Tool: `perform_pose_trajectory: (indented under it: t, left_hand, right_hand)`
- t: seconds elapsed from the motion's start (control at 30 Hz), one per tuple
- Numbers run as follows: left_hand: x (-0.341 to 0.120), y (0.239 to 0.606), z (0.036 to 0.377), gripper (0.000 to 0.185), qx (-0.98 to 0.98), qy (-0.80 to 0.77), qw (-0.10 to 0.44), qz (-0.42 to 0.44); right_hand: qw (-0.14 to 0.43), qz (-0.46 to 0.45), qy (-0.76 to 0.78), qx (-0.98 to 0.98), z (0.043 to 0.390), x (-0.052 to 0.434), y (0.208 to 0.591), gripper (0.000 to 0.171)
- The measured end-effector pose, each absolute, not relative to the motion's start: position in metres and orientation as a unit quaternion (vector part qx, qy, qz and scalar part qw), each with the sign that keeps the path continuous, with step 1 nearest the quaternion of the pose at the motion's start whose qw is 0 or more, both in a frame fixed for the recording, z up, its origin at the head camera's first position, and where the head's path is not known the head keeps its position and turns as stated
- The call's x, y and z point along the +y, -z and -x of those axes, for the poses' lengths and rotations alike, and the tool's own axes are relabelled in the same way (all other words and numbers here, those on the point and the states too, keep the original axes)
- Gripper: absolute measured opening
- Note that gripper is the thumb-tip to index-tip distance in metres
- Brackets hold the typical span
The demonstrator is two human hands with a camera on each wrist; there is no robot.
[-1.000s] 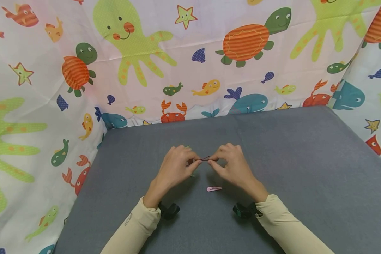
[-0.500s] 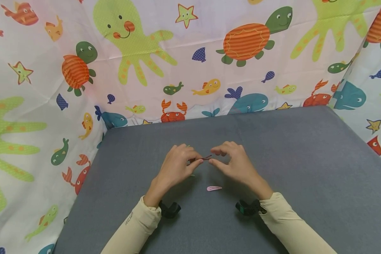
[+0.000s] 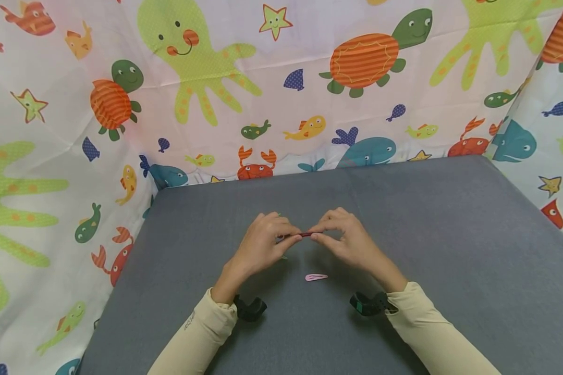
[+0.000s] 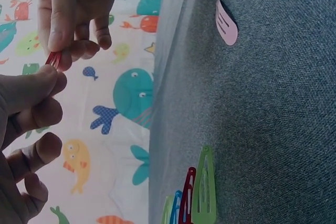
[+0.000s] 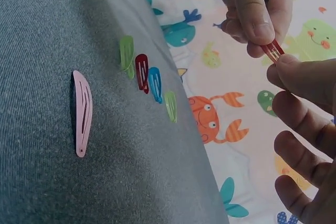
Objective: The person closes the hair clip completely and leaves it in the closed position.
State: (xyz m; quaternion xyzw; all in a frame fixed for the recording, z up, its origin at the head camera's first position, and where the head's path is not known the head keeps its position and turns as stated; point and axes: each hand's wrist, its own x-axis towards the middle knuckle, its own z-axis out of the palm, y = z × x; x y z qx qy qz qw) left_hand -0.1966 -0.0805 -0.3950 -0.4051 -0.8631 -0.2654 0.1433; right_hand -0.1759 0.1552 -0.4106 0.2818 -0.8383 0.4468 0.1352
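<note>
A small red hair clip [image 3: 305,235] is held just above the grey table [image 3: 450,250], pinched at its two ends. My left hand [image 3: 295,237] pinches the left end, my right hand [image 3: 313,235] the right end. In the left wrist view the red hair clip [image 4: 53,59] sits between my right hand's fingertips [image 4: 59,38] and my left thumb [image 4: 37,85]. In the right wrist view the red hair clip [image 5: 273,51] shows under the left hand's thumb [image 5: 257,22]. A pink hair clip [image 3: 316,277] lies flat on the table, nearer to me than my hands.
A row of several hair clips [image 5: 147,74], green, red and blue, lies on the table beneath my left hand, also visible as the row of clips [image 4: 191,198] in the left wrist view. A sea-animal printed cloth [image 3: 281,94] walls the table at back and sides.
Half a second ago my right fingers had spread apart off the clip's end; now they pinch it again. The left hand and the pink clip have stayed put.
</note>
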Motion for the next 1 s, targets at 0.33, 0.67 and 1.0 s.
perform_pose_trajectory:
  t: [0.33,0.67,1.0]
  left_hand:
    - [-0.0852,0.392,0.1993,0.012,-0.83,0.346,0.093,0.427]
    - [-0.0879,0.3886,0.1991,0.016,-0.812,0.41,0.017,0.415]
    - [-0.0897,0.3885,0.1995,0.016,-0.799,0.433,0.004,0.417]
  right_hand:
    - [0.079,-0.283,-0.502,-0.813,0.1733,0.1571,0.4012,0.011]
    - [0.061,-0.292,-0.516,-0.803,0.1744,0.1598,0.4002,0.014]
    - [0.056,-0.311,-0.522,-0.792,0.1749,0.161,0.4015,0.015]
